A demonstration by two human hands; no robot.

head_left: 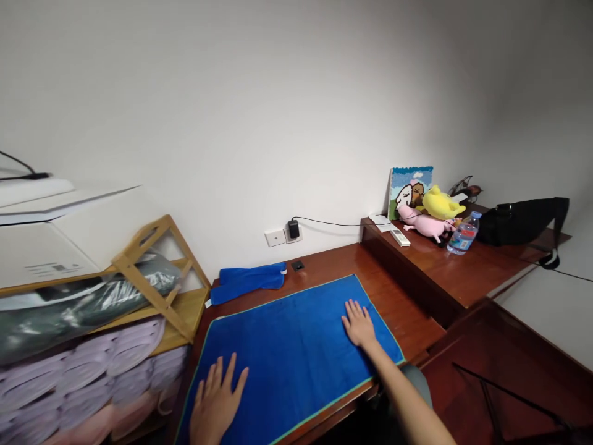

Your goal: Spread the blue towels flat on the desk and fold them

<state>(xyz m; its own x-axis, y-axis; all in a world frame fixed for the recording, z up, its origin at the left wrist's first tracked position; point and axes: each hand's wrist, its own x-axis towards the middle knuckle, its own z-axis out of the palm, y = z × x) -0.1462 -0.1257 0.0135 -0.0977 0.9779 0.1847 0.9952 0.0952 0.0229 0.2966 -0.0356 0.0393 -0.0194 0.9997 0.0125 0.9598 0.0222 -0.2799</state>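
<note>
A blue towel (291,346) with a light green edge lies spread flat on the brown wooden desk (324,266). My left hand (217,398) is over the towel's near left part, fingers spread and holding nothing. On the towel's right part my right hand (359,324) rests palm down, its fingers stretched out. Behind the spread towel, along the wall, lies a folded blue cloth (250,281) with small white tags.
On the raised right-hand desk part are a water bottle (464,233), a remote control (399,237), pink (428,225) and yellow (440,204) plush toys, a picture (410,185) and a black bag (519,222). A wooden rack (162,272) stands left. A charger (293,228) fills a wall socket.
</note>
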